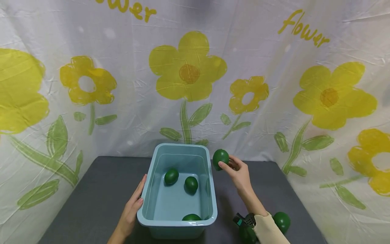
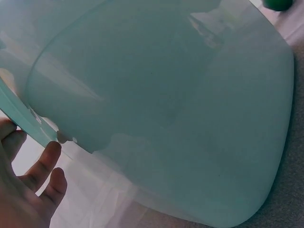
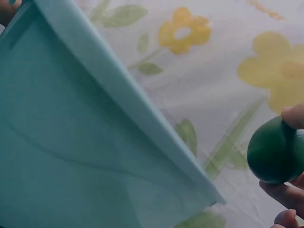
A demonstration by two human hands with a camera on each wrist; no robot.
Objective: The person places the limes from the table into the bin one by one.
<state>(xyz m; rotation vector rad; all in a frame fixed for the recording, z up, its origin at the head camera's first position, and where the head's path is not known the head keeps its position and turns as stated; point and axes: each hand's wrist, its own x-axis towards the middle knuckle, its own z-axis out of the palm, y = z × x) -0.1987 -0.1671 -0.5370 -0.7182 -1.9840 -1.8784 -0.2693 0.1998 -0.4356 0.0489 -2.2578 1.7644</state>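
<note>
Head view: the right hand (image 1: 239, 171) is pinching a smooth green oval fruit (image 1: 220, 158) beside the blue rectangular plastic tub (image 1: 173, 205); slickness could cause slipping. The left hand (image 1: 133, 206), fingers extended, is touching the tub.

A: What is at the lower centre of the head view?

B: A deep, pale blue-green tub (image 1: 170, 205), upright and open-topped, with rounded corners and a glossy rim.

A: What does it contain?

B: Three smooth, dark green fruits: one (image 1: 171, 176) left of centre, another (image 1: 191, 185) to its right and slightly lower, a third (image 1: 191, 217) partly hidden behind the near rim.

A: And the hands?

B: The left hand (image 1: 131, 206) touches the tub's left side. The right hand (image 1: 239, 172) pinches a rounded green fruit (image 1: 220, 159) just outside the tub's upper right.

A: Any others?

B: Two at lower right, one (image 1: 281, 222) beside the sleeve, one (image 1: 247, 234) partly covered.
</note>
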